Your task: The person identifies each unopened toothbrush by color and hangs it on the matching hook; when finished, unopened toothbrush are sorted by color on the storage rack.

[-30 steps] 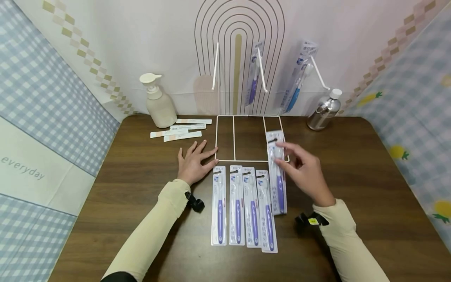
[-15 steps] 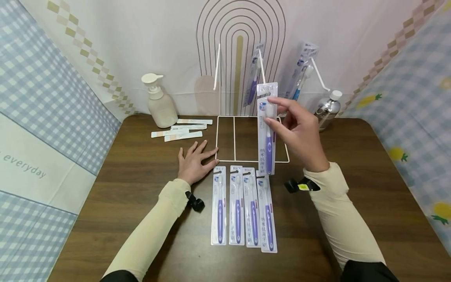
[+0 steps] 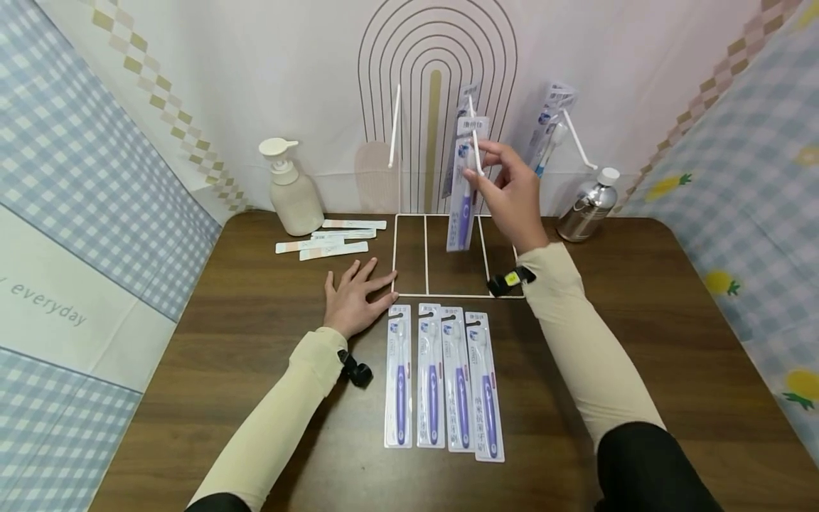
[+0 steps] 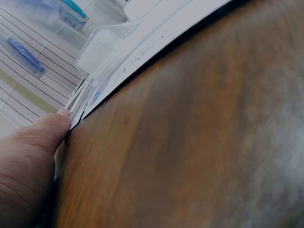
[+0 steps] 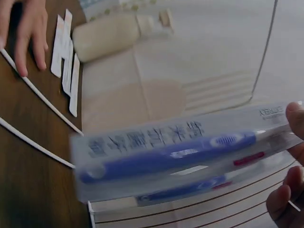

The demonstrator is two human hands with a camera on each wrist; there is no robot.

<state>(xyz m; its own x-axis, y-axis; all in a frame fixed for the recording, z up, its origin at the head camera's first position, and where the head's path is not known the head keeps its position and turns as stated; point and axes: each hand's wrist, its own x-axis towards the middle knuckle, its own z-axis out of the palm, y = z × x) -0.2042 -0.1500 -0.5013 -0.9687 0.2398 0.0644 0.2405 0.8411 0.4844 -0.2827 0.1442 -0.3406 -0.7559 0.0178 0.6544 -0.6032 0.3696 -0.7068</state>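
My right hand (image 3: 508, 188) pinches a packaged purple toothbrush (image 3: 463, 213) by its right edge, at the middle white hook (image 3: 477, 153). The hook's front end shows before the package and its rear part passes behind the package top, so it appears to run through the hanging slot. Behind it on that hook hangs another purple toothbrush pack (image 5: 180, 190). My left hand (image 3: 355, 302) lies on the table with fingers spread, touching the left front corner of the rack's white wire base (image 3: 441, 294). Several packaged purple toothbrushes (image 3: 399, 377) lie in a row before the rack.
A blue toothbrush pack (image 3: 550, 128) hangs at the right hook (image 3: 579, 139). The left hook (image 3: 394, 128) is bare. A pump bottle (image 3: 294, 195) and several paper strips (image 3: 333, 249) are at the back left. A silver bottle (image 3: 589, 206) stands at the back right.
My right hand has lifted the packaged toothbrush from the table and carried it up, back and left to the middle hook. My left hand has stayed in place.
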